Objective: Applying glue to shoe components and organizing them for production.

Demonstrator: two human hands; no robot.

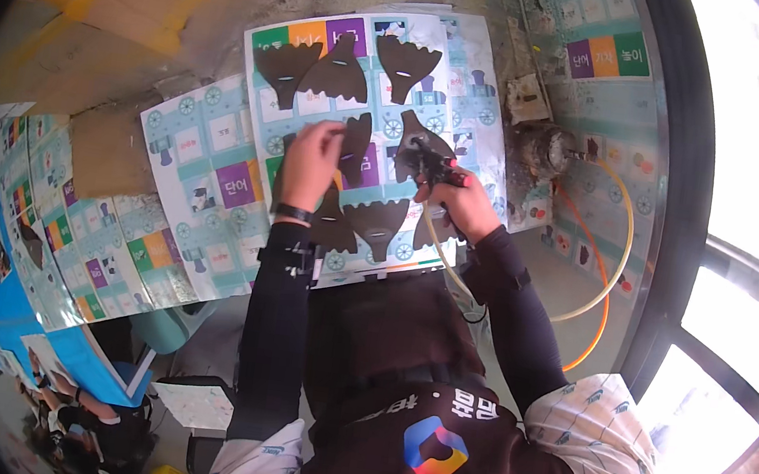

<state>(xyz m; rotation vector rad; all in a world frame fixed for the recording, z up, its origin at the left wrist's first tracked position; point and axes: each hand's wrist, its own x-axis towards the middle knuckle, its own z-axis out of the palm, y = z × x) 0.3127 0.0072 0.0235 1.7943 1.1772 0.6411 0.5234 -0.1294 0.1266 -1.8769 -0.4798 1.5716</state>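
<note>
Several dark brown fan-shaped pieces with scalloped edges lie on printed sheets, among them an upper-right piece, an upper-left piece and a lower piece. My left hand is closed, its fingertips pinching the edge of one brown piece, which looks tilted. The grip of a dark spray gun with red parts is in my closed right hand. Its nozzle is over another brown piece, partly hiding it.
A pale yellow hose and an orange hose curve down on the right, near a grimy round fitting. More printed sheets cover the left side. A window is at far right; another person's arm shows at lower left.
</note>
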